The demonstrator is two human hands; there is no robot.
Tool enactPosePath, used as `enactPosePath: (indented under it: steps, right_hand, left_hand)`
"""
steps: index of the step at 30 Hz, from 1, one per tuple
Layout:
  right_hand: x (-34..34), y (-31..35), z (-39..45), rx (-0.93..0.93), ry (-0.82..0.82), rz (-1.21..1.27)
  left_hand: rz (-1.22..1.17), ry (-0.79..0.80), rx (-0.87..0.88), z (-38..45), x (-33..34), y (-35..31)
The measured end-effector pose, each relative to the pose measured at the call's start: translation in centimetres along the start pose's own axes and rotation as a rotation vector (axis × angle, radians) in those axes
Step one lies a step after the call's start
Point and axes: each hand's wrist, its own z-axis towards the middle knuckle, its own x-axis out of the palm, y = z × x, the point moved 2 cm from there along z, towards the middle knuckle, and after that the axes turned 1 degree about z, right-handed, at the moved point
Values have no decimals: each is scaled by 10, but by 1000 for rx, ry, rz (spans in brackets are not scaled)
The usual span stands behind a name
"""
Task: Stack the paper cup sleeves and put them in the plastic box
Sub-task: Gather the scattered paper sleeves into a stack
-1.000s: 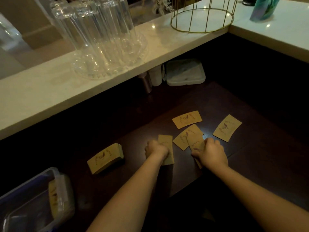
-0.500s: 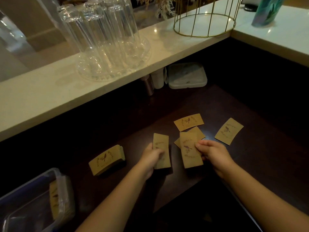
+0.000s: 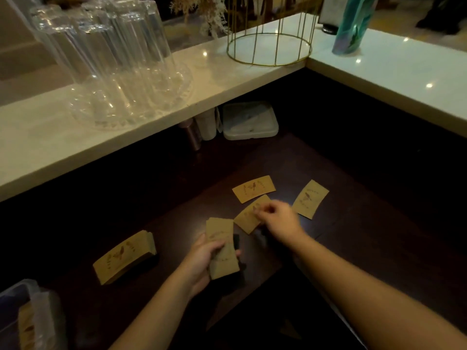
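Note:
Flat brown paper cup sleeves lie on a dark wooden table (image 3: 353, 248). My left hand (image 3: 202, 258) holds a small pile of sleeves (image 3: 222, 248) just above the table. My right hand (image 3: 278, 221) pinches the edge of a loose sleeve (image 3: 246, 218) lying on the table. Two more single sleeves lie beyond: one (image 3: 254, 188) at the back, one (image 3: 310, 198) to the right. A thicker stack of sleeves (image 3: 123, 256) rests to the left. The clear plastic box (image 3: 15, 299) sits at the bottom left corner, with sleeves standing inside it.
A pale counter (image 3: 50, 137) runs along the back and right, overhanging the table. On it stand upturned glasses on a clear tray (image 3: 121, 79), a gold wire basket (image 3: 270, 44) and a teal bottle (image 3: 353, 24). A lidded white container (image 3: 250, 121) sits under the counter.
My right hand passed its sleeve onto the pile in my left hand, then reached forward to another loose sleeve. My left hand lifted the pile off the table.

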Motion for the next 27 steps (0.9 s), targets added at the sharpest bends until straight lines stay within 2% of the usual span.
enactPosePath:
  steps: [3,4,8,11,14,17,19,21,22,27]
  right_hand:
    - [-63,-23,37,77,-319,-193]
    - [-80,-33,46,120,-359,-277]
    - [-109,-62,64,282,-190,-480]
    - [-107,-66,66,249,-139,-583]
    - [-107,-63,62,215,-164,-595]
    - [-109,-55,53,144,-283,-355]
    - [-109,-40,44,135,-353,93]
    - [-98,-18,31,161,-245,573]
    - [-88,-6,24,145,-165,676]
    - [-9,32,-14,7,138,405]
  left_hand:
    - [-12,20,10,-9,-3,-5]
    - [-13,24,14,-12,-3,-7]
    - [-26,17,15,-20,-4,-11]
    - [-27,32,-33,-21,-6,-10]
    - [-14,24,-45,-17,-8,-11]
    - [17,23,-28,-14,-9,-11]
    - [13,30,-38,-14,-9,-12]
    - [2,35,-55,-13,-6,-12]
    - [-5,36,-59,-13,-4,-13]
    - [-48,107,-56,-11,5,-12]
